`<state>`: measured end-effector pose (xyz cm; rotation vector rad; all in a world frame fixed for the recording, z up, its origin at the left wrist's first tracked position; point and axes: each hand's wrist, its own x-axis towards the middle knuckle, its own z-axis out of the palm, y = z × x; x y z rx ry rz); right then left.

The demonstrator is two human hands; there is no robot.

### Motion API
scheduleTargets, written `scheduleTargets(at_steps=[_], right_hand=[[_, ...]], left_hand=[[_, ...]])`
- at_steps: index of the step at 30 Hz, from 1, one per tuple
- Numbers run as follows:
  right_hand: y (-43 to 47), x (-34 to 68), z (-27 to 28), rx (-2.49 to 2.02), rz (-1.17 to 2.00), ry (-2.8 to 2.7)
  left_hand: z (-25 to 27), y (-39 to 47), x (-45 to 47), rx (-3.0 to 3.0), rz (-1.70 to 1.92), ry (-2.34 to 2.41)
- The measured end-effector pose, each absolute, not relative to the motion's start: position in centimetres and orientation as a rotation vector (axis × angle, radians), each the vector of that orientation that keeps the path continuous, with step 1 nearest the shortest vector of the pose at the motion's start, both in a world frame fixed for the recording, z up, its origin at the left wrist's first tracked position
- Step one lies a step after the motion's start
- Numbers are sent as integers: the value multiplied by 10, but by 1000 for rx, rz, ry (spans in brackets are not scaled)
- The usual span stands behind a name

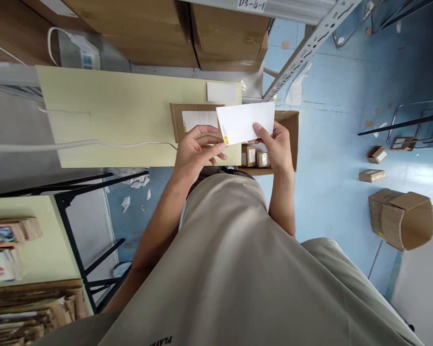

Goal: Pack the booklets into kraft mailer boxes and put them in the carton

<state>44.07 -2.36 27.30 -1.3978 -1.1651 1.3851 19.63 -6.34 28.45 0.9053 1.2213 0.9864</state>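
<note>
My right hand point(277, 144) grips a white label sheet point(246, 121) with a small yellow mark in its corner, thumb on top and fingers underneath. At the sheet's left end is my left hand point(201, 146), fingers apart, its fingertips close to the marked corner; whether they touch it I cannot tell. Behind and below the sheet lies a flat cardboard parcel point(176, 122), which bears a similar white label point(198, 119). Another white slip point(222, 92) rests at the table's far edge. Under my right hand, an open cardboard box point(295, 139) contains small taped boxes point(248, 156).
The pale yellow table point(130, 96) has a white cable point(111, 142) across it. Large cartons point(231, 36) and a metal rack post point(303, 55) stand beyond. An open carton point(400, 218) and small boxes point(371, 176) sit on the blue floor. Books point(3, 233) lie at lower left.
</note>
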Motion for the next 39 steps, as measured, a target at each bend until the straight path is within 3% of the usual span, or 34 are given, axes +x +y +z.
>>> scheduleTargets(at_steps=[6, 11, 18, 26, 39], right_hand=[[-21, 438, 262, -1437, 1359, -1227], [-28, 421, 256, -1524, 1110, -1338], [-55, 387, 293, -1374, 1251, -1597], [-47, 358, 290, -1421, 1257, -1633], [-28, 268, 271, -1560, 1342, -1443]], left_hand=[[281, -62, 196, 922, 1012, 1225], [277, -61, 194, 921, 1048, 1258], [269, -64, 186, 949, 1045, 1336], [257, -71, 164, 967, 1054, 1357], [159, -67, 40, 871, 1040, 1795]])
